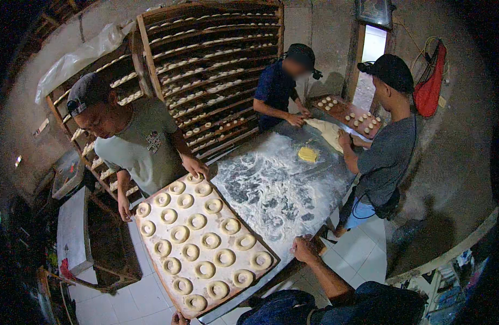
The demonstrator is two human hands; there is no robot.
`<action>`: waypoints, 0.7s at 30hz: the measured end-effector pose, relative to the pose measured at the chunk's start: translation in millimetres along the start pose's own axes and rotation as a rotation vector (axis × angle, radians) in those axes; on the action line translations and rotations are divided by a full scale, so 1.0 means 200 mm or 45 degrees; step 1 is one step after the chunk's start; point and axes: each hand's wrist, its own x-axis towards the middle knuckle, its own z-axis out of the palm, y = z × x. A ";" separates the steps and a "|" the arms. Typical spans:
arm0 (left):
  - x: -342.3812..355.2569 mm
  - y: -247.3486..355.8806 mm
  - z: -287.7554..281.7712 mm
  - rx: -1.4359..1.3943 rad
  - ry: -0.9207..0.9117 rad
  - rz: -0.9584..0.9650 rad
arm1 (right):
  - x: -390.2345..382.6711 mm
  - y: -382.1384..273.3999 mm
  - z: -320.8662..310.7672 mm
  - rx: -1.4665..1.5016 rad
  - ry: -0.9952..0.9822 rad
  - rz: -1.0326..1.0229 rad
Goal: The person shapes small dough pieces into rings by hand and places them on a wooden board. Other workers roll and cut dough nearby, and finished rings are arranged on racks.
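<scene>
A wooden board (152,254) lies tilted across the near left of the floured table (244,195), its top dusted pale. Several ring-shaped pieces of raw dough (197,221) sit on it in rows. My left hand (179,319), mostly cut off by the lower edge, grips the board's near corner. Past the board's right corner, my right hand (303,249) is curled closed at the table's edge; what its fingers hold, if anything, is hidden. At the far left corner of the board, a co-worker's hand (195,166) touches its rim.
Behind stands a tall wooden rack (146,49) with dough pieces on its shelves. Two people handle a long sheet of dough (328,132) at the table's far end, near a yellow block (307,155). Another board (344,112) with small dough balls lies beyond. White tiled floor (363,244) surrounds the table.
</scene>
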 end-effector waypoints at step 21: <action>0.07 -0.10 -0.04 0.132 0.041 0.091 | -0.02 -0.15 -0.16 0.072 -0.095 0.112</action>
